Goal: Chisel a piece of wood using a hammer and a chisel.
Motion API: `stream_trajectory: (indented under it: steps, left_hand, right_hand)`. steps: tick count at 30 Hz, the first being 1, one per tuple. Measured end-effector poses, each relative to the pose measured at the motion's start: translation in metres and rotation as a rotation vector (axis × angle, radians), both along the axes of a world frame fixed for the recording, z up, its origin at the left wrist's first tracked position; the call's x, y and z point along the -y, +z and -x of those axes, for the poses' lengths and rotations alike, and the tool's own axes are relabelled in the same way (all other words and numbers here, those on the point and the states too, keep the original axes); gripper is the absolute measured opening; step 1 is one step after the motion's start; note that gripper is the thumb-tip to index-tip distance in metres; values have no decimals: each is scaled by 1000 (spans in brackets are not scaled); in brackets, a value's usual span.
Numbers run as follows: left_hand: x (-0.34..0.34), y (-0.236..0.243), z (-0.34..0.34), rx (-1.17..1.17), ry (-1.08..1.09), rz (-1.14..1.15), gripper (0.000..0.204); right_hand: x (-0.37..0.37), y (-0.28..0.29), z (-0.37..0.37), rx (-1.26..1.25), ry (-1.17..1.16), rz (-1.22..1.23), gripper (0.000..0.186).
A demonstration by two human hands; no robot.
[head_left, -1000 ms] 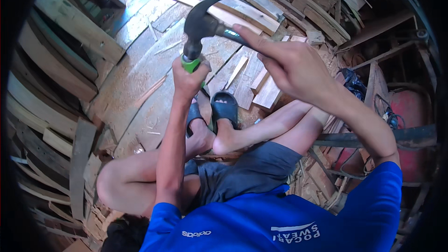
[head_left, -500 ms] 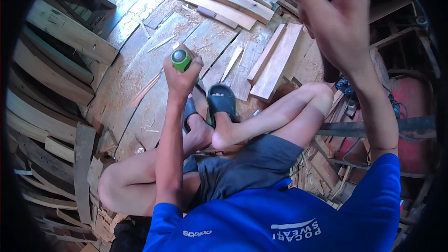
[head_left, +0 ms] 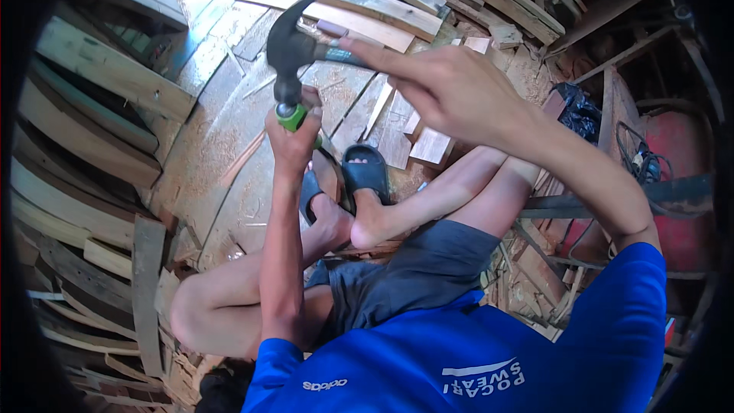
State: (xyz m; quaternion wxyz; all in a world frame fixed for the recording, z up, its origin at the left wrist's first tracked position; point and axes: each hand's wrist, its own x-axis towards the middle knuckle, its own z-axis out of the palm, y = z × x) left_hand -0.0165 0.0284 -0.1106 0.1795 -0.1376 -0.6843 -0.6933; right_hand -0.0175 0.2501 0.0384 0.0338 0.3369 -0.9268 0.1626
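Observation:
My right hand grips a claw hammer by its handle, index finger stretched along it. The hammer's face is on or right above the end of a green-handled chisel; contact is hard to tell. My left hand is wrapped round that chisel's handle, holding it roughly upright. The hand hides most of the blade. Beneath it, a piece of wood sits between my feet, which wear dark slippers.
Curved planks are stacked along the left. Long boards lie at the far side, and short blocks right of my feet. Shavings and a loose sliver litter the floor. A metal bar and a black plastic bag are at the right.
My right hand has swung down and left from high on the right, bringing the hammer into view over the chisel. My left hand stays almost in place.

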Motion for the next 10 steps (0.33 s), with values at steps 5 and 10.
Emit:
stream_trajectory:
  steps: [5, 10]
  left_hand:
    - [2, -14, 2, 5, 11, 75, 20]
    - [4, 0, 7, -97, 39, 195, 17]
  right_hand:
    - [-15, 19, 11, -220, 90, 570, 55]
    - [-15, -16, -5, -33, 8, -152, 68]
